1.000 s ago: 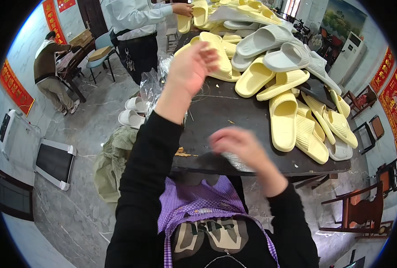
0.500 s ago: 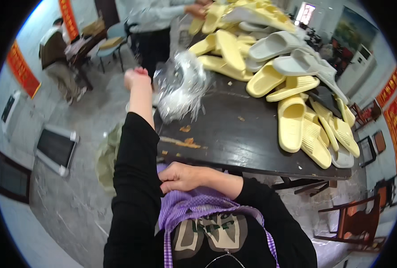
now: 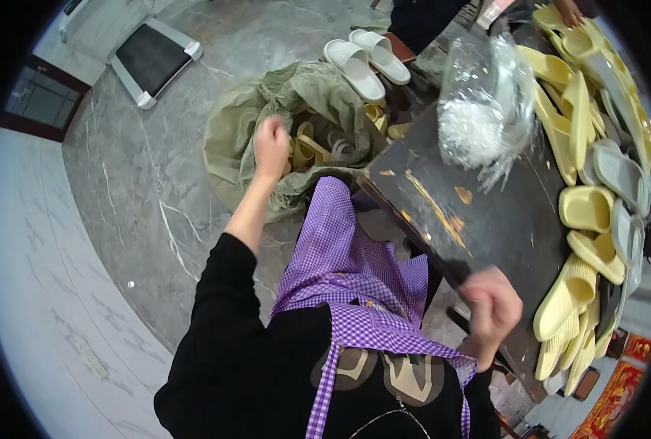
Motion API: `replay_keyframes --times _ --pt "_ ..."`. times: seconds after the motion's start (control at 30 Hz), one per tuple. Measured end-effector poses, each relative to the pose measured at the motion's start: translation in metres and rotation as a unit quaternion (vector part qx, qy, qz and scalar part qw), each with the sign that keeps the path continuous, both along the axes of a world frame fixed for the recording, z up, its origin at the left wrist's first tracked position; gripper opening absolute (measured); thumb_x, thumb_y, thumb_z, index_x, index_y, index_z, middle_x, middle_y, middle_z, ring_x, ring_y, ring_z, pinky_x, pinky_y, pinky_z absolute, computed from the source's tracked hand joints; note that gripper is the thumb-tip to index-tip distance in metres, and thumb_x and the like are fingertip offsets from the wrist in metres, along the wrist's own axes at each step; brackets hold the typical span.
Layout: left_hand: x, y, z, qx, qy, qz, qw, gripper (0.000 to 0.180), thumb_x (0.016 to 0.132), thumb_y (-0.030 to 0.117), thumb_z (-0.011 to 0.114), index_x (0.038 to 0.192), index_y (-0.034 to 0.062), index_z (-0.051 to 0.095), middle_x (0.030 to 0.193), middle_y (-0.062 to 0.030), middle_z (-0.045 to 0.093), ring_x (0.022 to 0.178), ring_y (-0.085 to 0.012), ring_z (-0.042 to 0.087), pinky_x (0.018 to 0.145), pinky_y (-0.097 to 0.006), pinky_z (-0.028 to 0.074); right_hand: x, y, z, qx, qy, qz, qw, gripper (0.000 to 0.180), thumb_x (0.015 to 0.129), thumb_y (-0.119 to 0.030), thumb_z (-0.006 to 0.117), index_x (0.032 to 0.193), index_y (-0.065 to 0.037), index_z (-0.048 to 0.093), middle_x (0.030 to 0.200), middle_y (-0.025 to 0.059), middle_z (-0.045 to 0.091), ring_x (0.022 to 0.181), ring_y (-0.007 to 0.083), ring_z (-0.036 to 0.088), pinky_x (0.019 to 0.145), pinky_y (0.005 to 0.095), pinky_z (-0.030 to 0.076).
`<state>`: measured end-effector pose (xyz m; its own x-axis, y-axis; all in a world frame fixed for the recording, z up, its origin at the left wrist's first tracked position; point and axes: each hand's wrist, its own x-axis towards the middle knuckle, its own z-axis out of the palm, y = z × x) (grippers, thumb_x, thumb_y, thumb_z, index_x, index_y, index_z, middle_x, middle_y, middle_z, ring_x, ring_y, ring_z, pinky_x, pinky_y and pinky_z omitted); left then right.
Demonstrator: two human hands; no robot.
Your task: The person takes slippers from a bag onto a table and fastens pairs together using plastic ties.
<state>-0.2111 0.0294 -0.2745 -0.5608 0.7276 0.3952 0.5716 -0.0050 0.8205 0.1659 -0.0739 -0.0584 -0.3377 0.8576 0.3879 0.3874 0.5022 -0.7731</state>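
Left hand [image 3: 270, 146]: fisted over the green sack [image 3: 237, 128] of yellow slippers [image 3: 303, 152] on the floor; grip contents unclear.
Right hand [image 3: 492, 306]: curled, seemingly empty, at the counter [image 3: 486, 219] edge.
Nearer: left.

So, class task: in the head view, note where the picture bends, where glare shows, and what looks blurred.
Head view: black fisheye rim, floor seams curve toward it; glare on the clear plastic bags; right hand softly blurred; left hand over the green sack sharper.

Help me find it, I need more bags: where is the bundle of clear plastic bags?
In the head view the bundle of clear plastic bags lies on the far end of the dark table, right of the green sack, beside the yellow slippers.
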Motion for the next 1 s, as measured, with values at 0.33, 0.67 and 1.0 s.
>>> replay_keyframes --times 0.33,0.67,1.0 --pt "-0.025 0.023 -0.231 -0.441 0.016 -0.157 0.883 0.031 0.077 0.028 0.056 0.094 0.0026 0.06 0.093 -0.0212 0.061 0.09 -0.035 0.058 0.076 -0.042 0.047 0.001 -0.002 -0.04 0.079 -0.268 -0.182 0.943 0.009 0.079 -0.005 0.054 0.069 -0.004 0.054 0.062 0.0078 0.053 0.052 0.0223 0.047 0.052 0.0327 0.037" --pt "0.066 0.205 -0.287 -0.545 0.109 -0.324 0.765 0.047 0.078 0.037 0.058 0.115 0.0081 0.052 0.114 -0.0179 0.055 0.103 -0.0329 0.054 0.083 -0.043 0.046 -0.005 0.007 -0.042 0.033 -0.309 -0.221 0.924 0.015 0.079 -0.014 0.057 0.067 -0.007 0.051 0.058 0.0042 0.048 0.049 0.0203 0.044 0.05 0.0319 0.033" --pt "0.021 0.154 -0.318 -0.415 0.043 -0.106 0.903 0.05 0.075 0.04 0.063 0.103 -0.0005 0.052 0.096 -0.0228 0.058 0.091 -0.0371 0.056 0.074 -0.042 0.045 -0.006 0.011 -0.042 0.027 -0.283 -0.193 0.939 0.013 0.077 -0.013 0.058 0.068 -0.007 0.051 0.057 0.0036 0.047 0.049 0.02 0.044 0.049 0.0315 0.033"
